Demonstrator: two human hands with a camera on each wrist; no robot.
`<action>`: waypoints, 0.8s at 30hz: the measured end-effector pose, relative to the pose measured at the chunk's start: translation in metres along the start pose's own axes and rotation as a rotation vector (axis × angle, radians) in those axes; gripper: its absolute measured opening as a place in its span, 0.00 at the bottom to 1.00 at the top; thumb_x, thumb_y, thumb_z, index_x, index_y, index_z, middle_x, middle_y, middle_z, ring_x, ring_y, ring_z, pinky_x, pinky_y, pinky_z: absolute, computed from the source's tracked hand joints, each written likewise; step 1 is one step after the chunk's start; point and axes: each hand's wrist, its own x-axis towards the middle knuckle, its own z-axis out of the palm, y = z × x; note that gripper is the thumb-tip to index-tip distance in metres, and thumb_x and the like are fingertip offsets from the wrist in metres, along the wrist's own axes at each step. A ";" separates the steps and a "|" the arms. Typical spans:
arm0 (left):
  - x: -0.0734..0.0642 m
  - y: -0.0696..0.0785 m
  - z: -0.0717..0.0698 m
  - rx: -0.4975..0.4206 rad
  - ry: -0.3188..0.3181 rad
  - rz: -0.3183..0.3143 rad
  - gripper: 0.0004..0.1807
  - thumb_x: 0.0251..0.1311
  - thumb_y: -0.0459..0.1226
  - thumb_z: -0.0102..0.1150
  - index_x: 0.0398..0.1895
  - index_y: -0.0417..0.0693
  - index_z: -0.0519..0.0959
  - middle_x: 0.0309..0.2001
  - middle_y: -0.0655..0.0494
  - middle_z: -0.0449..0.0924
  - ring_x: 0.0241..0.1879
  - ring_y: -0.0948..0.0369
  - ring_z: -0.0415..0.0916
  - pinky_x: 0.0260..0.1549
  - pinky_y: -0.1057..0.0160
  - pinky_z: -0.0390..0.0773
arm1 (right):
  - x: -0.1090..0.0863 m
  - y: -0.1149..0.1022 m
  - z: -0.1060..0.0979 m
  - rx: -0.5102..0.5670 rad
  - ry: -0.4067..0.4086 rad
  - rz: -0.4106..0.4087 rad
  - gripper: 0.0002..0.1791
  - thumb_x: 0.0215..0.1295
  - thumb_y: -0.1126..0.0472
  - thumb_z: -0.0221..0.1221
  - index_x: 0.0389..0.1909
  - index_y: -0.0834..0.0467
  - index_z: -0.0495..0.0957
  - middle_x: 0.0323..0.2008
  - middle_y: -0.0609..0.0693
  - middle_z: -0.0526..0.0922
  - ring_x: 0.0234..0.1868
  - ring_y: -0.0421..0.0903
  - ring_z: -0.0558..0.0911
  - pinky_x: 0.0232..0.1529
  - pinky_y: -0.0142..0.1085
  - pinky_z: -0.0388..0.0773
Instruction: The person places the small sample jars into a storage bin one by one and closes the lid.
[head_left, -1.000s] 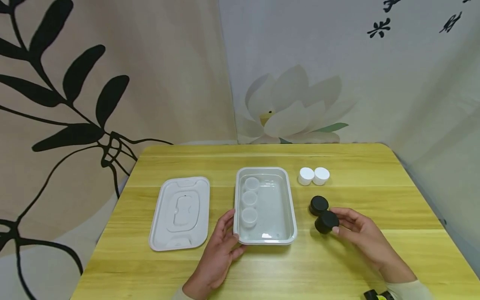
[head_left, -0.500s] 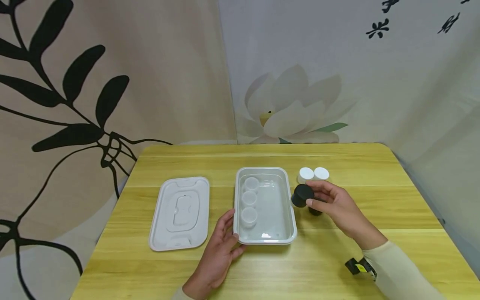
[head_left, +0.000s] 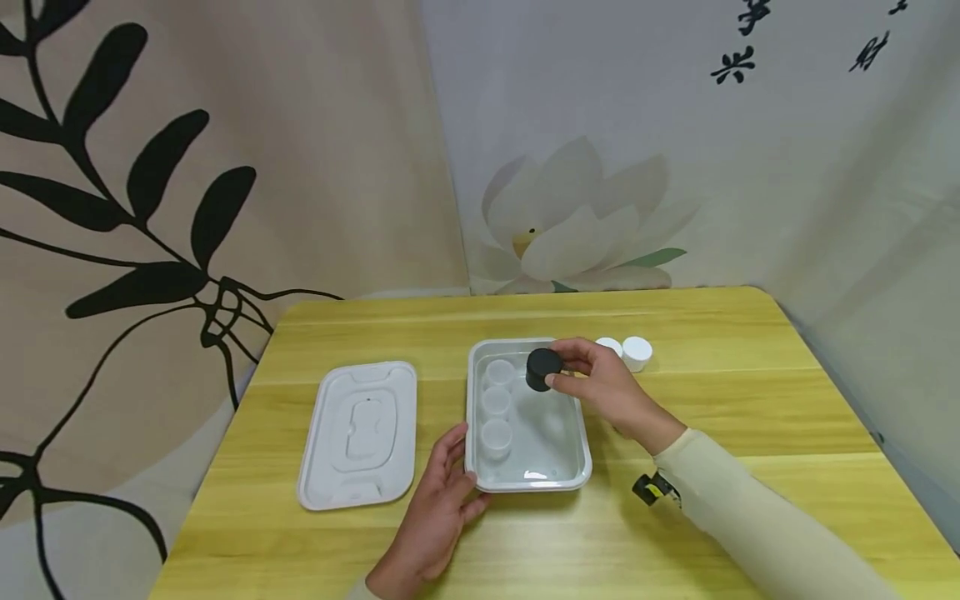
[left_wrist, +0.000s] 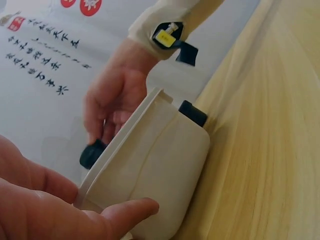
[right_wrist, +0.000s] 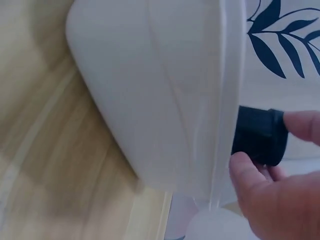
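A white plastic box [head_left: 582, 454] stands in the middle of the table, with three small translucent white jars [head_left: 496, 439] in a row along its left side. My left hand [head_left: 431, 521] holds the box by its near left corner, fingers on one wall and thumb at the rim. Above the box's far right part, my right hand [head_left: 607, 392] pinches a black round screw-top jar [head_left: 543, 369] between thumb and fingers. The right wrist view shows that black jar [right_wrist: 260, 135] just past the box rim. A second black jar [left_wrist: 192, 114] stands on the table beyond the box in the left wrist view.
Left of the box lies its white lid [head_left: 357, 437], flat on the wooden table [head_left: 262, 533]. Two white jars [head_left: 637, 353] sit side by side at the back right, one partly behind the right hand. Printed curtains [head_left: 360, 150] hang behind the table.
The right hand lifted one black jar from the table and carried it left, over the box. The left hand keeps its place at the corner. The head view tilted slightly.
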 end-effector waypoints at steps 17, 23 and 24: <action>0.003 -0.003 0.001 0.012 -0.003 0.001 0.35 0.79 0.28 0.38 0.84 0.56 0.48 0.83 0.43 0.46 0.72 0.46 0.63 0.59 0.53 0.79 | 0.024 -0.001 0.027 -0.229 0.042 -0.004 0.29 0.69 0.67 0.65 0.69 0.67 0.72 0.61 0.65 0.82 0.65 0.62 0.82 0.64 0.52 0.81; 0.003 -0.003 0.001 0.010 -0.012 0.011 0.35 0.79 0.28 0.38 0.84 0.55 0.47 0.82 0.41 0.46 0.73 0.45 0.62 0.61 0.52 0.78 | 0.033 -0.002 0.037 -0.372 0.075 -0.004 0.30 0.69 0.68 0.64 0.70 0.69 0.70 0.62 0.66 0.81 0.65 0.63 0.81 0.67 0.54 0.78; 0.003 -0.003 0.001 0.012 -0.013 0.011 0.35 0.79 0.28 0.39 0.84 0.56 0.47 0.82 0.41 0.46 0.73 0.44 0.62 0.62 0.52 0.78 | 0.034 -0.002 0.038 -0.388 0.078 0.001 0.30 0.69 0.68 0.64 0.70 0.69 0.71 0.62 0.66 0.81 0.65 0.62 0.81 0.67 0.53 0.78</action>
